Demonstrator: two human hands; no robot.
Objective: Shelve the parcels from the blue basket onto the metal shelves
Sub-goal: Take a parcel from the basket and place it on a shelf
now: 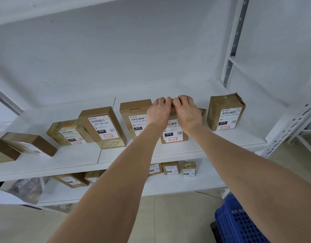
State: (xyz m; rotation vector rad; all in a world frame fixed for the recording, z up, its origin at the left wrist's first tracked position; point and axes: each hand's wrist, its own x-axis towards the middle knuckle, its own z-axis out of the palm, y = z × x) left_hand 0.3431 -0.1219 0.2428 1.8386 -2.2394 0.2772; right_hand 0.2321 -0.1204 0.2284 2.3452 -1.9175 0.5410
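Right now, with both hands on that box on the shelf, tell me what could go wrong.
1. The left hand and right hand grip only the top of the box, which stands upright; it might tip forward on release.
2. It sits close to the neighbouring box, partly overlapping it in view, so sliding it could knock that one askew.

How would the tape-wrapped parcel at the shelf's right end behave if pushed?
The tape-wrapped parcel is likely slick, being covered in glossy tape. Standing tall on the shelf, it may tip if pushed high. Rumpled top suggests soft sides.
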